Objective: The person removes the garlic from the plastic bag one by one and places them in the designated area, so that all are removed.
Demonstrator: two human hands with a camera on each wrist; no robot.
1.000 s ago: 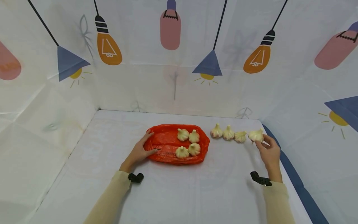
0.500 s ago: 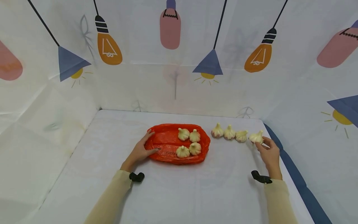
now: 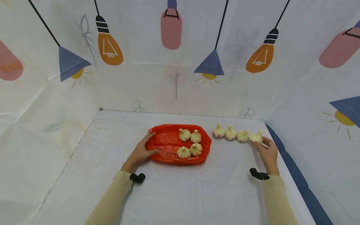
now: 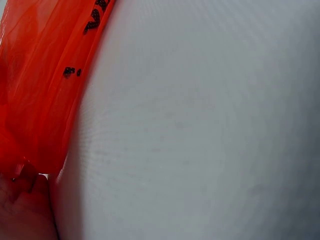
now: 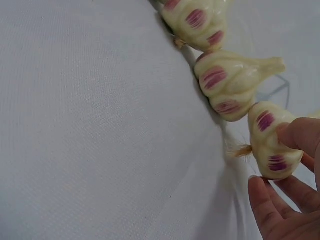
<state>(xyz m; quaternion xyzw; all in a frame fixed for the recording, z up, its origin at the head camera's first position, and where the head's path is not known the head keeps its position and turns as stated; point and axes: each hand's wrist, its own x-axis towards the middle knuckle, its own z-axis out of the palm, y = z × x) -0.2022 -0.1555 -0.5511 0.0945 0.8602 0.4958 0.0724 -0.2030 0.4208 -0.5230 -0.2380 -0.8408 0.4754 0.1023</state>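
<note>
At the right end of a row, my right hand (image 3: 268, 154) pinches a garlic bulb (image 3: 256, 137) between thumb and fingers. In the right wrist view this bulb (image 5: 272, 140) shows purple streaks and a tuft of roots, and it touches the neighbouring bulb (image 5: 232, 85). Three garlic bulbs (image 3: 230, 133) stand in line to its left. My left hand (image 3: 140, 153) holds the left end of an open red plastic bag (image 3: 161, 139), thumb on the near part and fingers at the far rim. Several garlic bulbs (image 3: 184, 135) sit in the bag's right half.
A white-covered table (image 3: 180, 193) lies under everything. White cloth walls (image 3: 146, 84) with printed lamps enclose the back and sides. A dark blue strip (image 3: 292, 168) runs along the right table edge.
My right hand has moved slightly left with its garlic bulb, narrowing the gap to the row until the bulb meets its neighbour. The left hand and bag stay put.
</note>
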